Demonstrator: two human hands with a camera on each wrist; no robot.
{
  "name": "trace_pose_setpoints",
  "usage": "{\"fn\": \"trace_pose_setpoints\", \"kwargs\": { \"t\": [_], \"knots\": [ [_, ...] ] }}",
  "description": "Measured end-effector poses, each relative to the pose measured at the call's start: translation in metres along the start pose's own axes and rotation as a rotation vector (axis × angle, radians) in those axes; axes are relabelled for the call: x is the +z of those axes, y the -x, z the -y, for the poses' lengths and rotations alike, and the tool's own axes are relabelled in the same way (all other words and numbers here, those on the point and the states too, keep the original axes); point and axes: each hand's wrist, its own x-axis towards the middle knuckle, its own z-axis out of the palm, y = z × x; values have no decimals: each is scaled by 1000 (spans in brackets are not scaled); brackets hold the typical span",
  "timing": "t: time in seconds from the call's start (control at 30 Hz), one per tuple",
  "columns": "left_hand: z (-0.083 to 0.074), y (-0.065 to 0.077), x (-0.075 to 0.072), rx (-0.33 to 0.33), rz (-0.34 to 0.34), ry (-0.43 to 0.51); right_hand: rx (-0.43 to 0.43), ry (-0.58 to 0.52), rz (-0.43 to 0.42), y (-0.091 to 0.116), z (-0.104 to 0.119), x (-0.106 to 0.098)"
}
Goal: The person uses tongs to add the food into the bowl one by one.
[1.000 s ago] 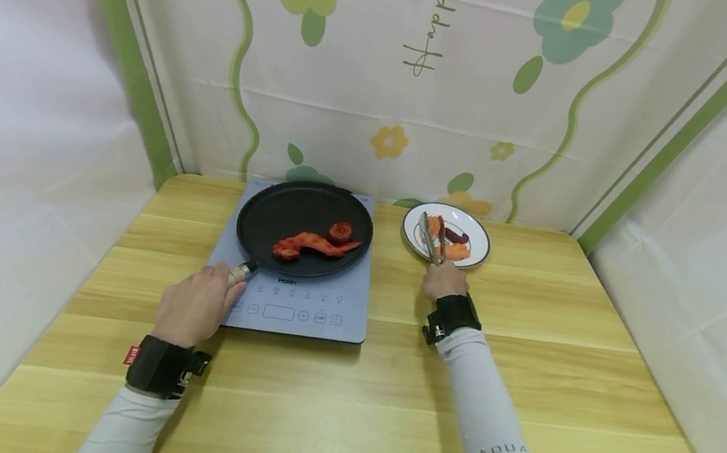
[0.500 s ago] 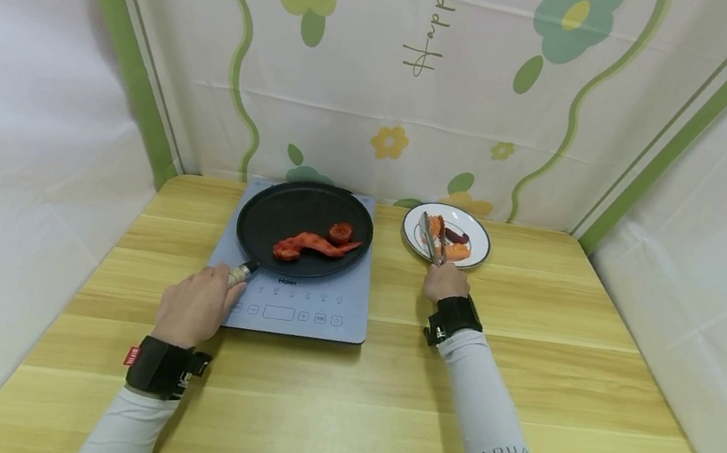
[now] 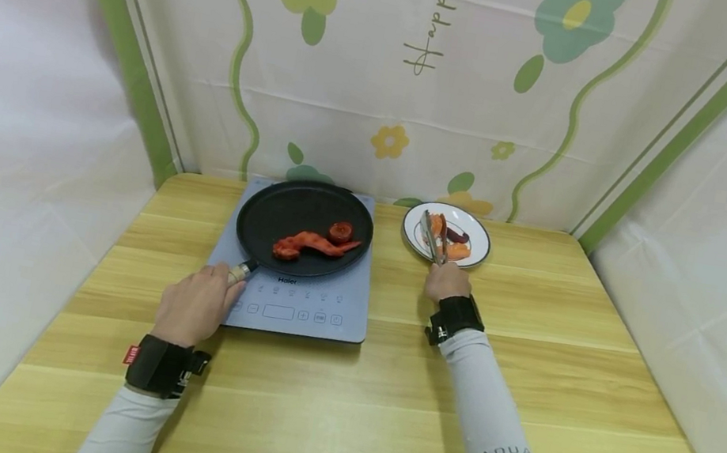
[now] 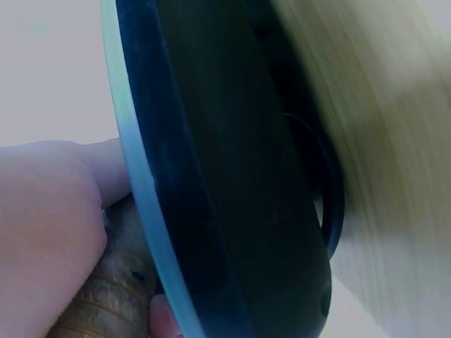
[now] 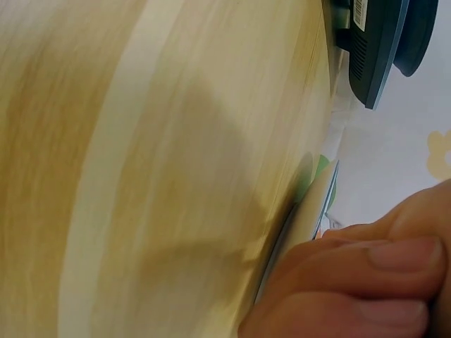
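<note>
My left hand (image 3: 195,304) grips the handle (image 3: 240,272) of a flat black frying pan (image 3: 293,215); the left wrist view shows fingers around the wood-patterned handle (image 4: 113,289). In the pan lie a long reddish piece of food (image 3: 310,244) and a round red slice (image 3: 340,233). My right hand (image 3: 448,282) holds metal tongs (image 3: 432,238), whose tips are spread over orange pieces (image 3: 456,251) on a white plate (image 3: 409,242) with a dark rim. A dark red curved piece (image 3: 456,236) lies there too. In the right wrist view, curled fingers (image 5: 352,282) hide the tongs.
The pan sits on a grey-blue induction cooker (image 3: 349,312) with a control panel at its front. A wooden table (image 3: 317,419) carries everything. White cloth with printed flowers (image 3: 389,143) hangs behind and along both sides.
The right hand has shifted very slightly to the right, and the tongs' tips have moved a little over the plate. The left hand and the pan have stayed in place.
</note>
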Motion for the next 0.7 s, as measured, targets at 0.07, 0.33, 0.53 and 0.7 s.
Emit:
{"fn": "trace_pose_setpoints", "kwargs": {
  "t": [0.07, 0.33, 0.53, 0.7],
  "knots": [
    [0, 0, 0, -1, 2, 0, 2, -8, 5, -1, 0, 0],
    [0, 0, -1, -5, 8, 2, -8, -26, -4, 1, 3, -4],
    [1, 0, 0, -6, 11, -2, -9, -26, -1, 3, 3, -4],
    [1, -1, 0, -3, 4, -1, -15, -26, 3, 3, 2, -3]
  ]
}}
